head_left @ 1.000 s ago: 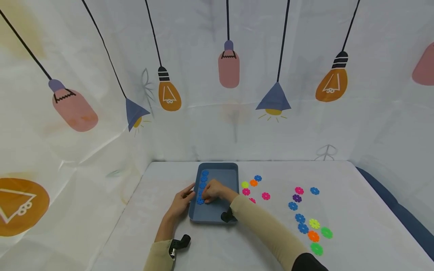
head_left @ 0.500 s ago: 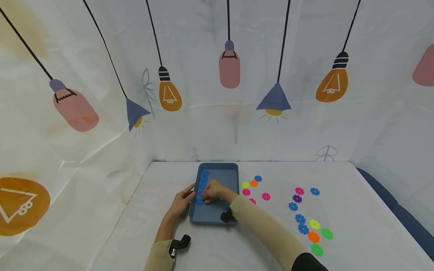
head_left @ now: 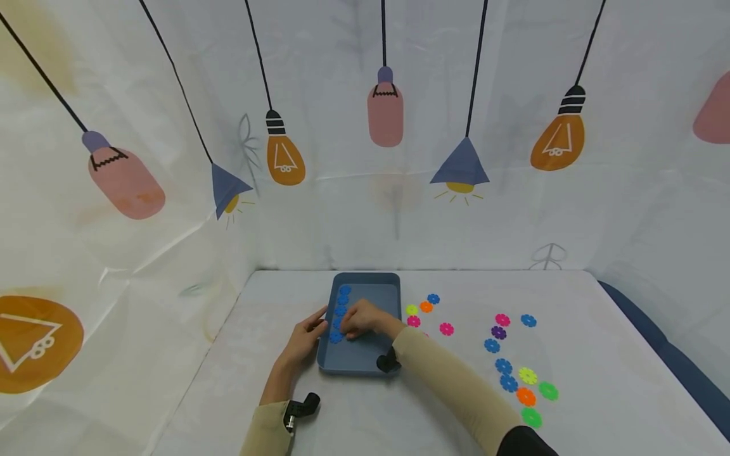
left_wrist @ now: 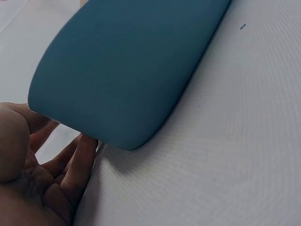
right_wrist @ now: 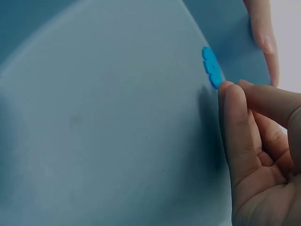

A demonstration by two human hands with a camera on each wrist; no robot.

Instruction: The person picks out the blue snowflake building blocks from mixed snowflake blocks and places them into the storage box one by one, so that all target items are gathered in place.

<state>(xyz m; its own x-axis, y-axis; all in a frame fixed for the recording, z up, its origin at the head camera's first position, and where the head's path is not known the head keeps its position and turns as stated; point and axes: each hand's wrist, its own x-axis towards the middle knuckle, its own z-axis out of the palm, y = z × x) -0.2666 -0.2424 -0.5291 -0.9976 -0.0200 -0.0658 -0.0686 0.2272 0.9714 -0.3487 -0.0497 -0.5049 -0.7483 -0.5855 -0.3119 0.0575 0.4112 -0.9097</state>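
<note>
My left hand (head_left: pixel 304 341) holds the blue-grey tray (head_left: pixel 359 362) at its left side, its thumb at the rim and its fingers against the outer wall (left_wrist: pixel 127 75). Inside the tray, several blue flower-shaped discs (head_left: pixel 340 311) form a line along the left wall. My right hand (head_left: pixel 365 318) is over the tray beside the near end of that line. Its thumb and index fingertips (right_wrist: pixel 235 99) are brought together right at the edge of the nearest blue disc (right_wrist: pixel 211 68), which lies by the wall. No disc shows between them. The curled fingers hide part of the line.
To the tray's right, pink, orange, yellow and blue discs (head_left: pixel 447 329) lie on the white table (head_left: pixel 445 392). Farther right is a looser group with purple, green, orange and blue discs (head_left: pixel 526 397). A white printed curtain (head_left: pixel 365 209) hangs behind the table.
My right hand has drawn slightly up and to the right, away from the nearest blue disc. That disc and the left hand stay in place; the head view shifts a little.
</note>
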